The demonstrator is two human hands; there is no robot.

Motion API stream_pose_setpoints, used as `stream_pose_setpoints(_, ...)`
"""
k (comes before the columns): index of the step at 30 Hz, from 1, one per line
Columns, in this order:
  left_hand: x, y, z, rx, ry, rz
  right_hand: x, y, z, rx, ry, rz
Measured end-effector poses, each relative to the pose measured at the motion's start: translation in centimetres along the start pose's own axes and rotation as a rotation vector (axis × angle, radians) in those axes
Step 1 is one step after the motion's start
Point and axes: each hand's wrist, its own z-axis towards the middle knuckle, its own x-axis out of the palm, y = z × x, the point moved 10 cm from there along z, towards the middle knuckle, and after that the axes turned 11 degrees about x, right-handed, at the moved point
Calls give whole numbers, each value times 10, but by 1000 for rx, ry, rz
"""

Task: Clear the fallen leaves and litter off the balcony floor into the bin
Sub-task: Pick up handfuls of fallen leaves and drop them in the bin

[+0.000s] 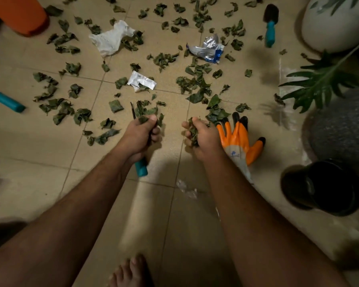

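The tiled floor point(39, 141) carries scattered leaves point(193, 83) beyond both sets of fingers. The left hand point(140, 134) has its fingers curled round a teal-handled tool point(141, 167) and some leaves; the right hand point(199, 134) clutches a leaf bunch, its fingers just beside an orange glove point(239, 141). Crumpled wrappers point(207, 49) lie farther out.

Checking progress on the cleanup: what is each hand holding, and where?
Left hand grips leaves plus a teal-handled tool mid-shaft; right hand clutches a leaf bunch.
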Motion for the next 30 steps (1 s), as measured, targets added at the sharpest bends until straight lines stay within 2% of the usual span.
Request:
stream_pose_setpoints(4, 3, -25, -55, 5, -151, -165, -15, -5, -76, 94, 14, 100)
stream_pose_setpoints(8, 19, -63, -143, -50, -135, -147, -11, -7, -177, 156, -2, 100)
stream_pose_setpoints(12, 29, -123, -248, -57, -200, -95, 21, 3, -299, 237, -16, 55)
stream_pose_setpoints(16, 33, -180, -363, -145, -382, -138, 61, 33, -430, 274, 19, -50)
stream_pose_setpoints(20, 53, -246, -476, -141, -513, -292, 97, 56, -552, 272, 142, -218)
stream_pose_setpoints(24, 58, -285, -559, -67, -610, -587, 130, 59, -640, 256, 247, -335)
stream_pose_setpoints(30, 2, -293, -663, 11, -708, -741, 173, -1, -715, 291, 317, -457)
